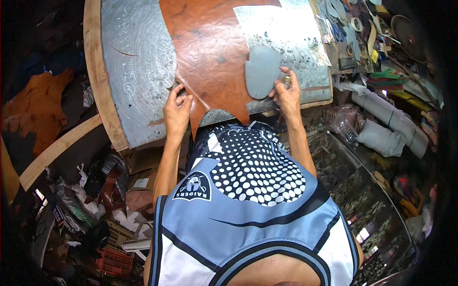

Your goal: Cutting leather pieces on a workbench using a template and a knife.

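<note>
A sheet of glossy brown leather [210, 57] lies across the metal-topped work surface [136, 62], its near end cut in a curve with pointed corners. Curled at the leather's left edge is my left hand [177, 112], with a small dark thing at its fingertips that I cannot make out. On the right, a flat grey rounded template [263, 71] partly overlaps the leather. My right hand [289, 93] is closed beside the template, thumb at its right edge. A small shiny yellowish thing shows between those fingers; its kind is unclear.
A pale wooden rim [102, 76] borders the work surface on the left. Brown leather [38, 109] hangs at far left. Tools and tape rolls [356, 25] crowd the back right, above wrapped rolls [391, 119]. A red crate [114, 262] stands lower left.
</note>
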The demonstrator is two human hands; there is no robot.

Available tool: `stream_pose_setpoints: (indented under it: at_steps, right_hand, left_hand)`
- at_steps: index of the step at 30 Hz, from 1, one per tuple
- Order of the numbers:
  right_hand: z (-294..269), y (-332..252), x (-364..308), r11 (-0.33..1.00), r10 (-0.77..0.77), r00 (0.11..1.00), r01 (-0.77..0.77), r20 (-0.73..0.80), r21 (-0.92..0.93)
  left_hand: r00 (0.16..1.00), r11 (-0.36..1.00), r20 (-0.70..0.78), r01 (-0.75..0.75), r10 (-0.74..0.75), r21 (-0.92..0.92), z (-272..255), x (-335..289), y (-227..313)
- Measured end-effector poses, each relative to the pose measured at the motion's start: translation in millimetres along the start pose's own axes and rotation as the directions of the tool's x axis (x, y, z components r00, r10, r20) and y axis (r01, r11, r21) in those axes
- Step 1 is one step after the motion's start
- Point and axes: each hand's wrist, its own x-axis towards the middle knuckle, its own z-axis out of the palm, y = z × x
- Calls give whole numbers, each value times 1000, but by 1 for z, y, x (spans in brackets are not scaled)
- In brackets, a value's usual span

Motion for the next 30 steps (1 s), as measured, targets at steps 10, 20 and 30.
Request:
stream_pose_setpoints:
  at_steps: [10, 20, 30]
  right_hand:
    - [-38, -7, 20, 1000, 31, 996, -31, -85, 3]
    - [-43, 23, 14, 987, 94, 992, -83, -80, 141]
    - [-55, 40, 23, 981, 44, 995, -27, -87, 190]
  left_hand:
    - [998, 996, -67, -9, 15, 92, -14, -16, -35]
    - [995, 990, 35, 92, -96, 107, -33, -21, -19]
    - [784, 519, 88, -485, 614, 704, -36, 145, 54]
